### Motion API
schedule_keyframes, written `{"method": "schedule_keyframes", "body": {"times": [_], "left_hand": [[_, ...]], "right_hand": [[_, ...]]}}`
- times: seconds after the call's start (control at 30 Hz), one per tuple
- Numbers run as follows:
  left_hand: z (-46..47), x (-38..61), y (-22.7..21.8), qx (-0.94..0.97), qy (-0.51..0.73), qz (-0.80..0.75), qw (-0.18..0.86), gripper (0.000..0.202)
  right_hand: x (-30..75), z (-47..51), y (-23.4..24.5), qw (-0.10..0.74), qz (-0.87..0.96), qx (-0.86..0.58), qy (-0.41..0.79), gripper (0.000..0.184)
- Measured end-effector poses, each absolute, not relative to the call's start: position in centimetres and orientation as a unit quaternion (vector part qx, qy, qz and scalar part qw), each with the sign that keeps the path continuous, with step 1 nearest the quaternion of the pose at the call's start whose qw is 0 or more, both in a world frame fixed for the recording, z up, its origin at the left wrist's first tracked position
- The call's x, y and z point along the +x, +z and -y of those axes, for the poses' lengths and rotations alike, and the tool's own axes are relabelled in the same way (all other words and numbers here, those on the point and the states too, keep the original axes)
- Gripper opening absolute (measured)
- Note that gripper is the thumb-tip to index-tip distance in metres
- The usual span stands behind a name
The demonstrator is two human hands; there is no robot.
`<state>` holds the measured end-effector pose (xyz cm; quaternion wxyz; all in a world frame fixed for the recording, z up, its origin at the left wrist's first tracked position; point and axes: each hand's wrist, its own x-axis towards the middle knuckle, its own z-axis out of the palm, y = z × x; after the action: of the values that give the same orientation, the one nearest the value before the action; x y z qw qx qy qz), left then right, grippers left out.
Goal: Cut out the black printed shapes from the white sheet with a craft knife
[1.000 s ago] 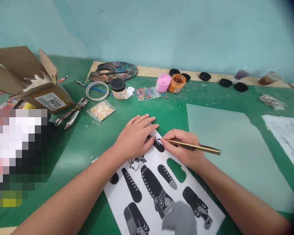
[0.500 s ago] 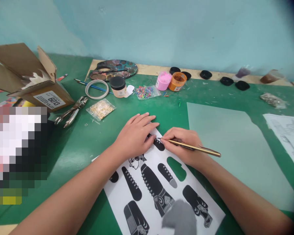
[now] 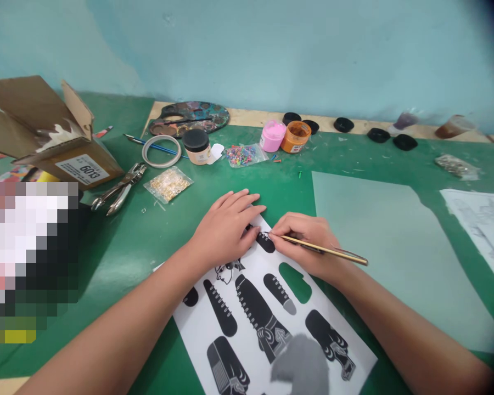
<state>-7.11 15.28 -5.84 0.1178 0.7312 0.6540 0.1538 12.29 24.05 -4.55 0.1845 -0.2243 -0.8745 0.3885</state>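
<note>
A white sheet (image 3: 263, 291) printed with black puppet-like body parts lies on the green table at a slant. One shape in it is a cut-out hole (image 3: 298, 282) through which green shows. My left hand (image 3: 226, 230) lies flat on the sheet's far end, fingers stretched out. Just to its right, my right hand (image 3: 302, 238) pinches a slim gold pen-like tool (image 3: 341, 253). The tool's tip is near a small black printed shape (image 3: 265, 242); whether it is a pen, a brush or a knife I cannot tell.
A pale translucent sheet (image 3: 387, 247) lies to the right. Behind my hands are a tape roll (image 3: 161, 163), a hole punch (image 3: 123, 186), a bag of gold rings (image 3: 168, 184), a pink jar (image 3: 272, 137) and an orange jar (image 3: 295, 138). An open cardboard box (image 3: 82, 164) stands left.
The view has shifted very slightly. My left hand stays flat, and my right hand keeps its pinch on the gold tool at nearly the same spot.
</note>
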Motion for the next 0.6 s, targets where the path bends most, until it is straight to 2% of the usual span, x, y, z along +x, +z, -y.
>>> {"method": "schedule_keyframes", "body": {"times": [0.13, 0.27, 0.33, 0.47, 0.53, 0.6], "left_hand": [[-15.2, -7.1, -5.8, 0.733, 0.158, -0.652, 0.115, 0.043], [-15.2, -7.1, -6.2, 0.737, 0.163, -0.647, 0.108, 0.042], [-15.1, -7.2, -6.3, 0.739, 0.182, -0.642, 0.098, 0.04], [-14.6, -7.1, -4.5, 0.724, 0.217, -0.654, 0.038, 0.036], [-13.7, -6.3, -3.0, 0.699, 0.18, -0.691, 0.03, 0.032], [-12.5, -5.0, -1.7, 0.663, 0.117, -0.735, 0.077, 0.031]], "right_hand": [[12.4, -24.0, -5.0, 0.205, 0.861, -0.249, 0.392, 0.014], [12.6, -24.0, -5.7, 0.272, 0.797, -0.32, 0.434, 0.008], [12.9, -24.0, -5.8, 0.296, 0.791, -0.307, 0.439, 0.007], [13.4, -23.5, -5.8, 0.256, 0.863, -0.226, 0.371, 0.005], [13.6, -23.2, -5.6, 0.23, 0.893, -0.206, 0.329, 0.007], [13.7, -22.9, -5.4, 0.22, 0.904, -0.209, 0.301, 0.009]]}}
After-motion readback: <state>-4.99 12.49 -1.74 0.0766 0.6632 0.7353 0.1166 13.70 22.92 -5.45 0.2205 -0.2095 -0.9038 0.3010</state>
